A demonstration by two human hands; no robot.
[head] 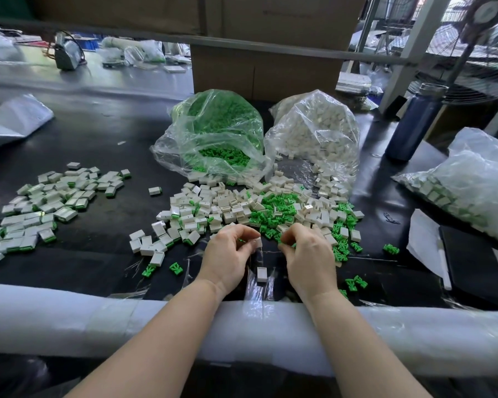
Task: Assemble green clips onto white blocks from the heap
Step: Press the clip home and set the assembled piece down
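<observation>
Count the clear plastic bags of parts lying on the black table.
3: the bag of green clips at centre, the bag of white blocks beside it, the bag of mixed pieces at right. Others may be hidden.

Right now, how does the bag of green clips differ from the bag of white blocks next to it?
The bag of green clips stands left of the bag of white blocks. The clip bag holds bright green parts; the block bag holds off-white ones. The clip bag's mouth gapes wide toward the person, whereas the block bag looks more closed, with blocks spilling out at its base. Both are clear, crumpled plastic, stand in front of a cardboard box and feed the mixed heap.
</observation>
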